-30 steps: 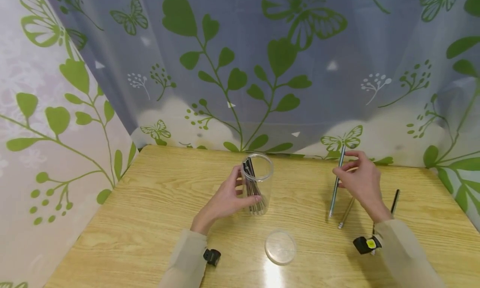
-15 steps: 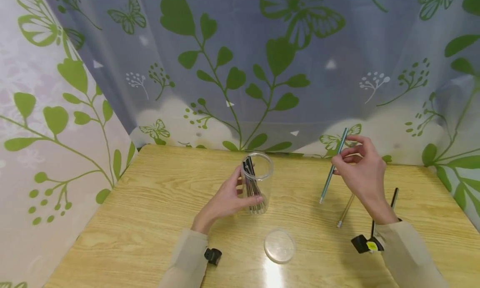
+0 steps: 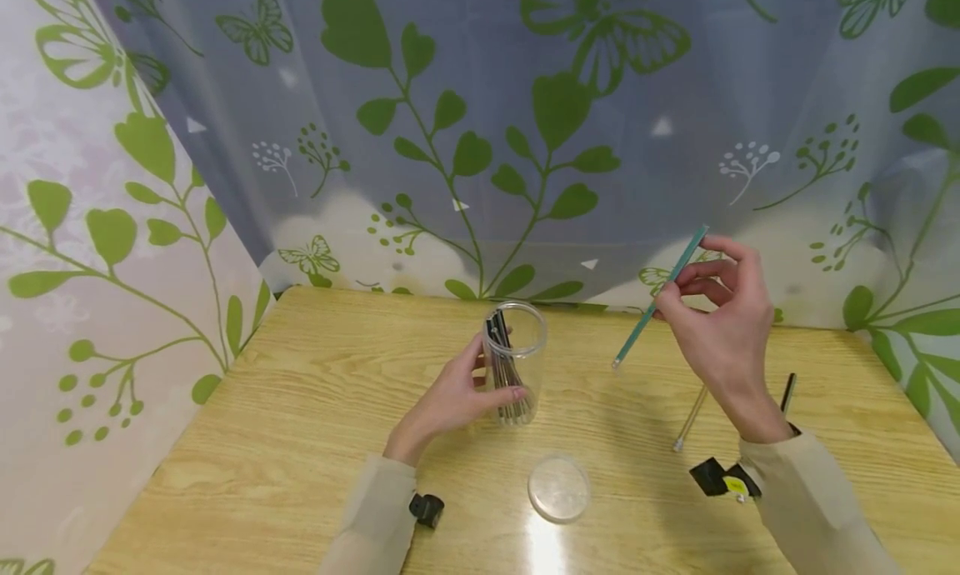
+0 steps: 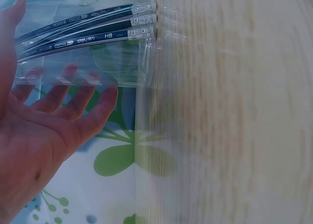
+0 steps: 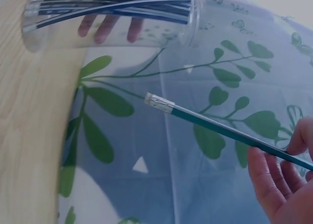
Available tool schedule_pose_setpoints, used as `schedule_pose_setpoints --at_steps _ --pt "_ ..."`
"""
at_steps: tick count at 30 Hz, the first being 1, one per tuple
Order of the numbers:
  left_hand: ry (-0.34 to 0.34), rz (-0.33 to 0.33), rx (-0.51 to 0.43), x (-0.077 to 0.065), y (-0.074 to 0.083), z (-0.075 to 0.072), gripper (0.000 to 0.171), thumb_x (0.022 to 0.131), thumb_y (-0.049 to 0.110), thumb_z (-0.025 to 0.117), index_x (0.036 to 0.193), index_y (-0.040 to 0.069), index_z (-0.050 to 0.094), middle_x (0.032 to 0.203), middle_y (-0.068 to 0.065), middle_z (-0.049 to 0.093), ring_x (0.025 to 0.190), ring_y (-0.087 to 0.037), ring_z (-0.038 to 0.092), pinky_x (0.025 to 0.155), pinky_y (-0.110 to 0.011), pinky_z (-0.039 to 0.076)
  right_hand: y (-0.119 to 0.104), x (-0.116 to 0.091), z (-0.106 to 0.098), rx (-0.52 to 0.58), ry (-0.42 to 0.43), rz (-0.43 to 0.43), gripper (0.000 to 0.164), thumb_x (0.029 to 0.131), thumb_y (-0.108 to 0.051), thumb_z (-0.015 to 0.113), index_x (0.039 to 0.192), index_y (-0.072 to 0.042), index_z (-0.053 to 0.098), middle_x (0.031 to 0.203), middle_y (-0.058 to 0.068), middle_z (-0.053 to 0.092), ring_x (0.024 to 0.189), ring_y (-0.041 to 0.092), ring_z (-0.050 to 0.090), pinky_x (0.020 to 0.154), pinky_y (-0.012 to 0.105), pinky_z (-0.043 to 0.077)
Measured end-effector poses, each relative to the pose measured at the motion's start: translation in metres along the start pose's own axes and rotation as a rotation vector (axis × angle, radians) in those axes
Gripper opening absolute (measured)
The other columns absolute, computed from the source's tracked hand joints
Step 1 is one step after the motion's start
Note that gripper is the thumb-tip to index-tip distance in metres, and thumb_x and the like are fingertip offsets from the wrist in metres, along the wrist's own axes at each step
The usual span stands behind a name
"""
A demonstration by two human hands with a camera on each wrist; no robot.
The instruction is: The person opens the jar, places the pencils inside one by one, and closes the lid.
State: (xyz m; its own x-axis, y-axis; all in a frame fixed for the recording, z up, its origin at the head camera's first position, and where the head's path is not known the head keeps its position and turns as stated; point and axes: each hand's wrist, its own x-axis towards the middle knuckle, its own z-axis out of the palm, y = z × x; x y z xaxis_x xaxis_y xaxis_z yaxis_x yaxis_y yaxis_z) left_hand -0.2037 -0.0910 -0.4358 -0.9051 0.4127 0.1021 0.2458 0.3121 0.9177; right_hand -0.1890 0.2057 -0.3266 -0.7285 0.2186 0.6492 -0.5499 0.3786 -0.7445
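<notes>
My right hand [image 3: 722, 333] pinches the teal pencil [image 3: 637, 331], now higher and further left, nearer the jar [image 3: 535, 368] my left hand [image 3: 450, 398] grips.

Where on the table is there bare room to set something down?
Widest: table left of the left hand, out to the left edge. Smaller: between jar and tan pencil, below the teal pencil. Crowded: by the right sleeve, where the tan pencil and a black pencil lie.

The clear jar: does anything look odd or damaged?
Nothing odd stands out: the left hand holds the clear jar upright, the pencils inside merely lean, and the round lid lies on the table.
</notes>
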Motion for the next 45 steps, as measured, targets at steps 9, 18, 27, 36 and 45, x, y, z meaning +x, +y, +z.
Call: schedule_pose_setpoints --at_steps 9,18,27,36,45 --pt "0.004 -0.005 -0.010 0.001 -0.002 0.000 0.084 0.086 0.033 0.084 0.155 0.040 0.036 0.147 0.005 0.055 0.137 -0.028 0.053 0.114 -0.050 0.048 -0.020 0.007 0.009 0.229 0.101 -0.122 0.053 0.081 0.016 0.060 0.130 -0.003 0.054 0.087 0.001 0.065 0.072 0.008 0.068 0.061 0.015 0.059" --pt "-0.003 -0.009 -0.018 0.001 -0.002 0.000 0.084 0.087 0.032 0.083 0.156 0.037 0.035 0.152 -0.003 0.052 0.138 -0.032 0.052 0.114 -0.051 0.048 -0.041 0.006 0.022 0.406 0.170 -0.192 0.050 0.078 0.018 0.060 0.125 0.001 0.053 0.085 0.004 0.066 0.071 0.012 0.068 0.063 0.018 0.061" --pt "-0.004 -0.013 -0.007 0.001 -0.001 0.000 0.083 0.087 0.031 0.084 0.155 0.037 0.037 0.143 0.002 0.056 0.136 -0.029 0.054 0.113 -0.050 0.049 -0.048 0.003 0.038 0.518 0.182 -0.240 0.051 0.076 0.021 0.059 0.124 0.004 0.050 0.085 0.006 0.065 0.071 0.015 0.068 0.063 0.022 0.062" --pt "-0.012 -0.005 -0.014 0.001 -0.001 0.000 0.083 0.087 0.034 0.083 0.155 0.039 0.036 0.150 0.005 0.053 0.137 -0.029 0.053 0.114 -0.051 0.048 -0.048 -0.002 0.051 0.551 0.136 -0.266 0.052 0.077 0.021 0.058 0.126 0.004 0.048 0.091 0.005 0.064 0.077 0.016 0.069 0.068 0.024 0.064" --pt "-0.019 0.015 -0.007 0.002 -0.003 0.000 0.083 0.088 0.034 0.083 0.156 0.036 0.035 0.155 0.000 0.050 0.138 -0.031 0.054 0.113 -0.052 0.049 -0.041 -0.005 0.063 0.522 0.090 -0.315 0.049 0.079 0.019 0.060 0.124 0.009 0.045 0.097 0.004 0.070 0.080 0.015 0.071 0.067 0.022 0.063"
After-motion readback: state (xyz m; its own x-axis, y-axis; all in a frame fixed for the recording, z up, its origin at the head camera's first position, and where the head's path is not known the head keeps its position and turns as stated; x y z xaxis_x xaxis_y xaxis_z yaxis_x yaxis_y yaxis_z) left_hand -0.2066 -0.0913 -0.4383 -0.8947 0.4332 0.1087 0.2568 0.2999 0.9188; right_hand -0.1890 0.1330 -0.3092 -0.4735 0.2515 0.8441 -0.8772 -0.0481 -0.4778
